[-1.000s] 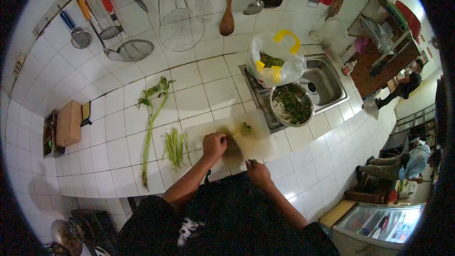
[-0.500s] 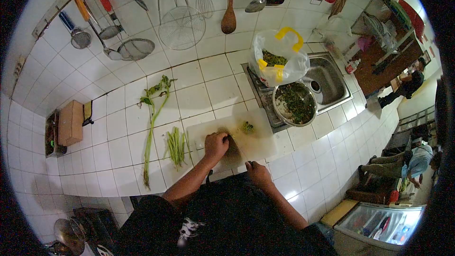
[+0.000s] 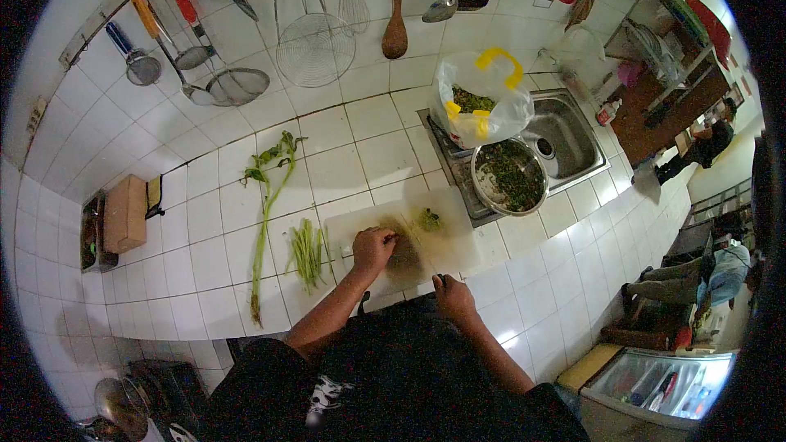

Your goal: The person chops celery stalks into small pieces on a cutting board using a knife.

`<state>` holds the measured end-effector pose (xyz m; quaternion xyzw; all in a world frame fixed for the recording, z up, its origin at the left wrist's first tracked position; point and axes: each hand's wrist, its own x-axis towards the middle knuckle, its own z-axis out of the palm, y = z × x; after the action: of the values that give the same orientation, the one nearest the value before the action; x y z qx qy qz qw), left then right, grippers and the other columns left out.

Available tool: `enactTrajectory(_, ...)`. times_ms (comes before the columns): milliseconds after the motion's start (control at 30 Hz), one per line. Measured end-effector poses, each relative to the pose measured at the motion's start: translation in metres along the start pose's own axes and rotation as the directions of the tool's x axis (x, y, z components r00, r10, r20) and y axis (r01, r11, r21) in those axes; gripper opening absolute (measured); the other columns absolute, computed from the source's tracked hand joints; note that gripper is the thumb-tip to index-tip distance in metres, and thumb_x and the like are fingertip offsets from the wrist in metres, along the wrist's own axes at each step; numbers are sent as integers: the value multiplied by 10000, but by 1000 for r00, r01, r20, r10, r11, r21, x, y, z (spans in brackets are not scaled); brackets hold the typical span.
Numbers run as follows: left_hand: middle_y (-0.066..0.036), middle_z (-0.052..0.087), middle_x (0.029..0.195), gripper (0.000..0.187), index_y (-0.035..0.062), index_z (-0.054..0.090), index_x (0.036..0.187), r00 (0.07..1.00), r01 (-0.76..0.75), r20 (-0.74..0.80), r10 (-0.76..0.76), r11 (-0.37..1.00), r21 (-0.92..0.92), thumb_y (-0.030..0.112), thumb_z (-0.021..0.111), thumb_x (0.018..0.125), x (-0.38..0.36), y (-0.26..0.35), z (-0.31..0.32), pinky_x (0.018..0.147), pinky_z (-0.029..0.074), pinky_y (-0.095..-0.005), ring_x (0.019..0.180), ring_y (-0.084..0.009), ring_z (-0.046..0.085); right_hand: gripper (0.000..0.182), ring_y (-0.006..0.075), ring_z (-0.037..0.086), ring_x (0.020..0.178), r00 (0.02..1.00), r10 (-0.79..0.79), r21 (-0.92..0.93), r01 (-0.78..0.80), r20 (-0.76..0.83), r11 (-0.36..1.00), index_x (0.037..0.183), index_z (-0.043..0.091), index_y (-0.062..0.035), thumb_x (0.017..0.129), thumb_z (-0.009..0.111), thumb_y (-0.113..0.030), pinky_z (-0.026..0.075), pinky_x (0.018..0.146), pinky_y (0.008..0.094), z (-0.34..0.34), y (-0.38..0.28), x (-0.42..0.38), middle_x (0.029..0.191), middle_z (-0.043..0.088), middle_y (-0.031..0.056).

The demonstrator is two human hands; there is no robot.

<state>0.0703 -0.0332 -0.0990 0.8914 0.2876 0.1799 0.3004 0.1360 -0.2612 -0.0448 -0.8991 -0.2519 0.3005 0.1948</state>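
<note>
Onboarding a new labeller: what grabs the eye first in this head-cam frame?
First, the person's two hands at the pale rectangular cutting board near the counter's front edge: the left hand presses down on the board while the right hand grips a knife handle. Next, the round steel bowl of chopped greens by the sink, with a clear plastic bag with yellow handles behind it. Left of the board lies a long green leafy stalk on white tiles.

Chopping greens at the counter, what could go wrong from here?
1. The left hand pins greens on the cutting board right beside the knife held by the right hand; a slip could nick the fingers.
2. The board's near edge sits by the counter lip; pressure might shift it.
3. The chopped pile lies loose near the board's far edge, so bits may scatter towards the bowl.
</note>
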Motion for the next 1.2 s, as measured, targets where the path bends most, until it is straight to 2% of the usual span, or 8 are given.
enactTrajectory(100, -84, 680, 807, 146, 95, 723, 860, 999, -27, -38, 29, 998, 56, 166, 703, 734, 1, -5, 1, 778, 483, -436, 795, -291, 641, 527, 485, 609, 881, 997, -70, 78, 73, -42, 994, 989, 604, -20, 970, 388, -500, 487, 743, 562, 2, -4, 2, 888, 647, 284)
enactTrajectory(200, -87, 682, 851, 152, 91, 721, 868, 1000, 18, 8, -19, 999, 46, 156, 699, 732, 1, 8, -9, 787, 483, -434, 830, -288, 638, 514, 478, 607, 891, 999, -19, 62, 17, 42, 998, 996, 604, -23, 974, 390, -489, 484, 747, 560, -1, -10, -2, 888, 650, 273)
enactTrajectory(267, -86, 677, 892, 163, 93, 720, 880, 998, -53, -32, 56, 995, 81, 150, 698, 729, -3, 4, -4, 799, 480, -435, 874, -284, 632, 508, 482, 599, 898, 996, -26, 49, 22, 87, 999, 972, 608, 27, 975, 412, -442, 464, 773, 549, -2, -14, -1, 886, 626, 314)
enactTrajectory(467, -79, 672, 906, 165, 100, 723, 897, 998, -59, -8, 61, 989, 135, 149, 689, 744, -5, 2, -1, 820, 473, -439, 936, -273, 619, 518, 490, 596, 905, 994, -101, 36, 99, 39, 994, 986, 596, 27, 975, 399, -452, 466, 791, 555, 0, -28, 13, 897, 634, 308)
enactTrajectory(700, -75, 674, 894, 160, 121, 725, 912, 997, -80, 10, 80, 988, 130, 186, 694, 770, -10, 2, -9, 789, 489, -418, 862, -270, 636, 475, 474, 623, 809, 999, 14, -67, -12, 32, 998, 989, 587, -33, 976, 400, -469, 493, 696, 565, 13, 7, -1, 822, 642, 291)
enactTrajectory(767, -72, 677, 892, 167, 125, 726, 915, 999, 22, 36, -28, 985, 169, 189, 700, 762, -10, 10, -13, 773, 496, -402, 833, -268, 642, 499, 491, 601, 868, 998, -60, 17, 60, -18, 998, 957, 589, 8, 978, 395, -452, 471, 763, 563, 6, 5, -7, 866, 634, 302)
enactTrajectory(867, -72, 677, 889, 183, 119, 724, 912, 996, 62, 50, -68, 992, 109, 187, 713, 742, -7, 5, -15, 781, 493, -402, 842, -278, 641, 490, 473, 626, 861, 999, -53, -17, 53, 7, 998, 1002, 581, -24, 980, 379, -471, 497, 728, 561, 6, 2, 0, 846, 649, 289)
enactTrajectory(1200, -94, 680, 958, 223, 87, 708, 933, 1000, 10, 13, -13, 986, 164, 145, 721, 718, -14, 2, -9, 830, 472, -428, 911, -287, 636, 508, 476, 602, 919, 993, -29, 23, 27, 115, 999, 1012, 596, 3, 976, 391, -460, 463, 802, 559, -2, -29, 2, 914, 639, 296)
